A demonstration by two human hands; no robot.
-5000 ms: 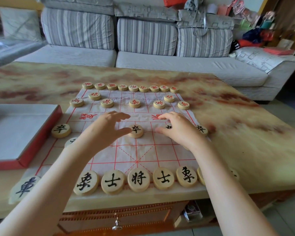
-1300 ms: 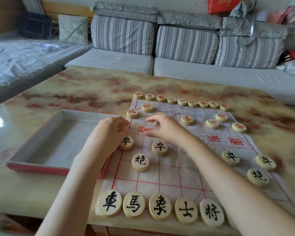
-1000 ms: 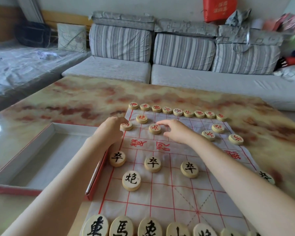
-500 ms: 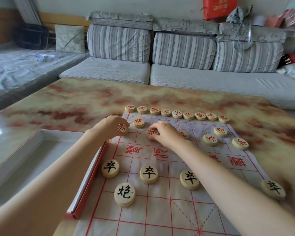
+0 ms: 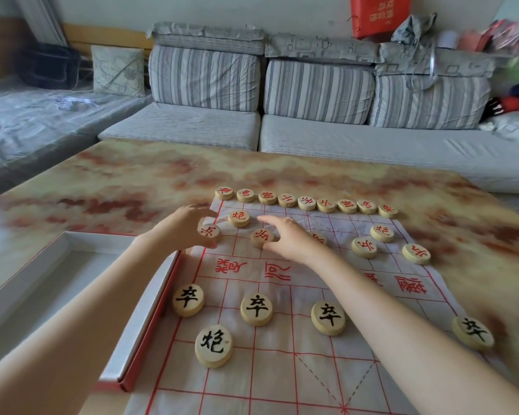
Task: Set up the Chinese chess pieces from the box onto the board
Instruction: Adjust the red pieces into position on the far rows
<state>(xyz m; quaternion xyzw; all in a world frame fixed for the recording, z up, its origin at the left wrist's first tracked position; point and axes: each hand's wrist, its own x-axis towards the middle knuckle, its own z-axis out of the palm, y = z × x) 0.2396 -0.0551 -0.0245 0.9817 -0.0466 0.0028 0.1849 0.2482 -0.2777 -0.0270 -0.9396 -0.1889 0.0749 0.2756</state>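
Observation:
A white cloth board with red lines lies on the table. Several round wooden pieces with red characters form a back row at its far edge. My left hand grips a red soldier piece at the board's far left. My right hand pinches another red soldier piece just right of it; a third is half hidden under my wrist. Between my hands sits a red cannon piece. Black-lettered pieces stand in the near half. The empty red-edged box lies to the left.
The marbled table top stretches beyond the board. The box's right wall touches the board's left edge. A grey striped sofa runs behind the table, with clutter at its right end. More red pieces sit at the board's far right.
My view has tilted up and moved closer, so the near row has left the frame. Both hands have reached from the black soldiers to the far red soldier row and hold two pieces there.

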